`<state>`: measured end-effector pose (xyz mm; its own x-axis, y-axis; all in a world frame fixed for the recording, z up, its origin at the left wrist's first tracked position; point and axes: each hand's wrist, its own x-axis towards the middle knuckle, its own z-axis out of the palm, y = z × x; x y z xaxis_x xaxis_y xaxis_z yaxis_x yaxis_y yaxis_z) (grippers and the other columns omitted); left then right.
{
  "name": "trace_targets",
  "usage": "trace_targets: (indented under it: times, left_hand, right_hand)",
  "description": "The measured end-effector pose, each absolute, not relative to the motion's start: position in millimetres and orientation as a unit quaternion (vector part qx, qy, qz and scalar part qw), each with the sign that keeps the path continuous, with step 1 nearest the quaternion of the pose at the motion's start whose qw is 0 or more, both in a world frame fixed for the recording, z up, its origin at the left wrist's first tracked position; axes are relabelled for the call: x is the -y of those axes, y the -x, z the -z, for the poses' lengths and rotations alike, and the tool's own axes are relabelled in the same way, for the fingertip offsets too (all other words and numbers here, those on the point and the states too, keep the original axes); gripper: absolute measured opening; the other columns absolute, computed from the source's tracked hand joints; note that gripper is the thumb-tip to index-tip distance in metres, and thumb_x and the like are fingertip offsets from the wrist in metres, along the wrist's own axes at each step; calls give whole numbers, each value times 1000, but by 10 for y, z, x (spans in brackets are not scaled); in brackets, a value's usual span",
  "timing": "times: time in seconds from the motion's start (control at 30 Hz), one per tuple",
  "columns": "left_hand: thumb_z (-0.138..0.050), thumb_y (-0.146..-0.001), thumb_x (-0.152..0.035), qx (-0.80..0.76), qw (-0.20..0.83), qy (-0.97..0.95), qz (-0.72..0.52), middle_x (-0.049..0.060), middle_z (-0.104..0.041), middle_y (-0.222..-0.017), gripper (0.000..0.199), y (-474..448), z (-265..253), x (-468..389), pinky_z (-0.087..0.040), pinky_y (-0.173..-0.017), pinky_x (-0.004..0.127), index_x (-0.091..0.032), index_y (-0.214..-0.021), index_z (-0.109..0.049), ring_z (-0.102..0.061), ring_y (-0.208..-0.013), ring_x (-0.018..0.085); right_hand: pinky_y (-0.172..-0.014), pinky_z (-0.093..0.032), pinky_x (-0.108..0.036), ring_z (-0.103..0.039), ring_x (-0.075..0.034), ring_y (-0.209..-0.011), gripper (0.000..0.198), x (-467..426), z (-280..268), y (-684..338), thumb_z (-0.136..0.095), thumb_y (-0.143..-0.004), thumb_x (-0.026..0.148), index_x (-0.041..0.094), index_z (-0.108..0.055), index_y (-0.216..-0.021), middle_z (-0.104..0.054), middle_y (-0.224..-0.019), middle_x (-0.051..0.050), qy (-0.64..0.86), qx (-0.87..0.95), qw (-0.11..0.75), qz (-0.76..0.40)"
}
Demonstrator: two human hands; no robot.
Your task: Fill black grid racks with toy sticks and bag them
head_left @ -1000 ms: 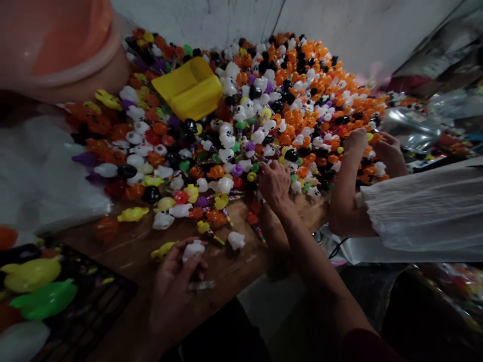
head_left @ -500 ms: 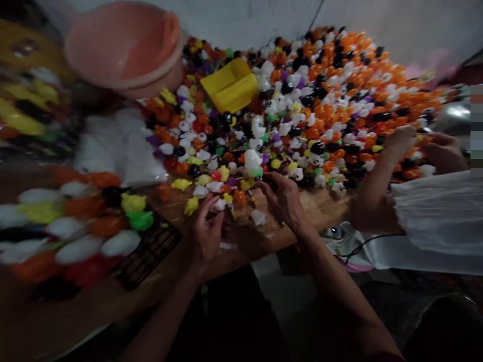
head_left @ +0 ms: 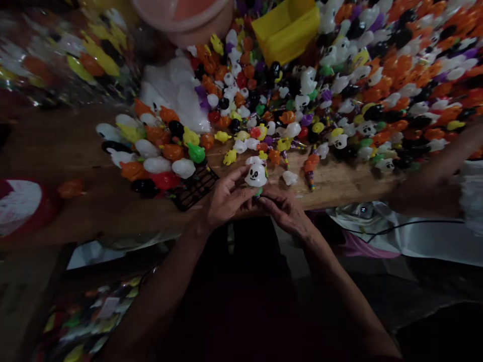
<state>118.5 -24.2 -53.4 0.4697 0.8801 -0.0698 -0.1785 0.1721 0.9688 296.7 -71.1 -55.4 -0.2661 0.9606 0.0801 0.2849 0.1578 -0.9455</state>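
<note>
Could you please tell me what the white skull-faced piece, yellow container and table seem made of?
White skull-faced piece: probably glossy plastic, given its smooth, shiny surface. Yellow container: likely plastic, given its uniform color and soft sheen. Table: apparently dull wood, with brown grain.

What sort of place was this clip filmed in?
Most likely a small toy workshop: a big heap of orange, white and black plastic figures lies on a brown wooden bench, more are grouped over a black plastic grid rack, and another person's bare arm shows at the right.

The head camera looks forward and down at the bench (head_left: 347, 187) from close above.
</note>
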Motion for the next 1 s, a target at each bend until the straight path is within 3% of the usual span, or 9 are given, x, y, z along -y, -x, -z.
trace_targets:
  times: [0.13,0.23,0.33,0.4,0.5,0.6,0.73,1.0]
  left_hand:
    - [-81,-74,-38,-348,674,-493,-425,11,-75,-113,55,-1288,535,239,-46,-49,22,-18,-122,-64,-52,-51,6]
    - [-79,-77,-37,-361,658,-505,-426,12,-71,-124,55,-1285,498,275,-46,-50,21,-20,-126,-60,-55,-55,6]
    - [-77,-79,-36,-401,593,-550,-430,11,-68,-131,61,-1051,515,427,-53,-63,23,-23,-135,-57,-67,-76,14]
    - [-72,-85,-38,-504,488,-563,-437,8,-73,-118,46,-749,591,574,-55,-74,26,-22,-128,-64,-69,-88,17]
    - [-64,-91,-40,-687,256,-548,-403,5,-76,-95,26,-195,799,760,-54,-81,30,-20,-105,-73,-69,-85,18]
    - [-66,-89,-39,-702,104,-617,-341,8,-76,-107,28,205,1039,823,-53,-95,38,-19,-106,-74,-69,-100,25]
    - [-64,-93,-34,-635,64,-701,-318,9,-72,-125,29,207,1225,798,-48,-102,42,-20,-118,-72,-64,-116,27]
    - [-67,-86,-19,-669,72,-673,-309,12,-72,-112,19,-94,1293,739,-48,-96,45,-15,-105,-71,-62,-105,31]
  right_hand:
    - [-79,-49,-29,-64,-18,-83,34,742,584,-2938,-60,-97,50,19,-73,-89,-70,-86,-2,485,644,390,-444]
    - [-72,-47,-28,-60,-16,-73,32,732,680,-2876,-56,-100,45,19,-69,-85,-66,-79,-2,514,653,411,-375]
    - [-70,-47,-29,-59,-17,-75,25,707,763,-2796,-57,-99,37,19,-65,-85,-66,-86,-6,526,689,417,-273]
    - [-69,-47,-29,-59,-17,-76,20,690,804,-2730,-56,-99,31,19,-64,-85,-66,-88,-7,528,707,413,-224]
    - [-67,-47,-28,-60,-16,-71,14,671,873,-2561,-58,-98,25,20,-66,-88,-66,-83,-5,520,722,418,-185]
    - [-65,-50,-28,-64,-17,-70,10,643,975,-2268,-62,-95,27,20,-68,-91,-70,-81,-4,482,730,452,-176]
    - [-61,-51,-27,-64,-15,-66,18,547,1151,-1825,-59,-94,32,19,-68,-85,-70,-75,-2,454,709,487,-231]
    - [-73,-56,-30,-67,-17,-78,27,411,1273,-1528,-61,-95,43,19,-74,-96,-73,-87,-3,488,653,456,-357]
